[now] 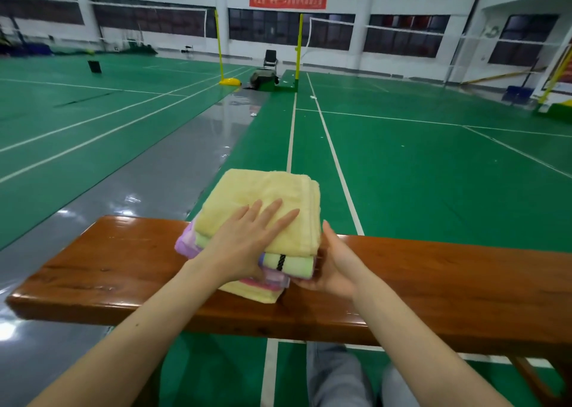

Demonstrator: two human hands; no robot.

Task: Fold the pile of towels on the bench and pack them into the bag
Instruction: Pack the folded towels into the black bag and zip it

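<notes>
One wide-angle head camera is looking forward and down from close above the bench [123, 261]. The left hand [244, 239] and right hand [334, 264] are falling mid-frame. The towels [263, 190] are showing under and just beyond the fingers [274, 210], and the floor [402, 159] is receding well past them.

Both arms are bare from the hands back to the bottom edge of the frame. The left forearm [148, 323], in the lower left, is long and slim and bears one small dark dot on its upper side, about halfway along the part that shows. The right forearm [411, 323], in the lower right, is just as slim and unmarked. The left hand [247, 239] and right hand [335, 266] are narrow, with long, slender fingers [272, 211]; the nails are too small to make out. Below the near edge of the surface [108, 267], at bottom centre-right, are light grey trousers [337, 375] of soft, loosely creased cloth, showing as two separate rounded legs.
</notes>
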